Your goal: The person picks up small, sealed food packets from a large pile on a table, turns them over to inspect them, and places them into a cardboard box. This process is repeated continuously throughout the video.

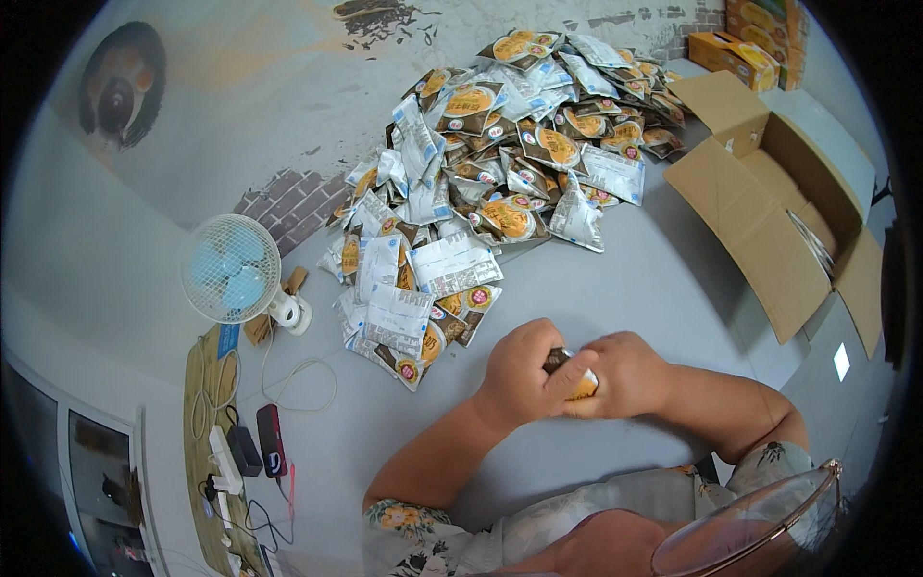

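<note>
My left hand (520, 371) and my right hand (626, 375) meet over the grey tabletop (404, 425), both closed around one small brown and orange plastic pouch (581, 384). The fingers cover most of it. Beyond them spreads a large heap of filled pouches (551, 144), some with the brown and orange printed face up, others with the white back up. The nearest pouches of the heap (398, 317) lie ahead and to the left of my left hand, apart from it.
An open cardboard box (735, 216) stands at the right, its flaps spread, with something flat inside. Orange cartons (732, 61) are behind it. At the left are a small white fan (232, 268), a power strip (226, 459), a black adapter (244, 451), a red-edged device (271, 440) and loose cables.
</note>
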A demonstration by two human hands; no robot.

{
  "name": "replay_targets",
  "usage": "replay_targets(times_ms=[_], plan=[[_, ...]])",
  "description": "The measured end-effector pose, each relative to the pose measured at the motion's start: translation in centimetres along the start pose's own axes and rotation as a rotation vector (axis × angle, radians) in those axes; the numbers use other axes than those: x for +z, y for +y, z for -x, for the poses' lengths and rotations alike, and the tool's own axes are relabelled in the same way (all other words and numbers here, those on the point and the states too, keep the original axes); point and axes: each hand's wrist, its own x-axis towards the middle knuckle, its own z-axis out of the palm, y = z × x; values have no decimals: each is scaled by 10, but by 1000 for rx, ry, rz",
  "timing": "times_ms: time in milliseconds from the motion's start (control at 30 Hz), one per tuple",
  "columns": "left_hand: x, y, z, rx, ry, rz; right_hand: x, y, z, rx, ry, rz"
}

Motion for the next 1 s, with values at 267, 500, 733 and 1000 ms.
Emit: replay_targets(times_ms=[267, 500, 733, 1000], plan=[[21, -8, -1, -661, 366, 841, -11, 1, -1, 287, 307, -285], [42, 13, 17, -467, 250, 777, -2, 17, -3, 623, 330, -936], [44, 9, 18, -471, 230, 631, -4, 15, -14, 758, 470, -1103], [48, 12, 19, -191, 177, 416, 3, 9, -7, 665, 366, -935]])
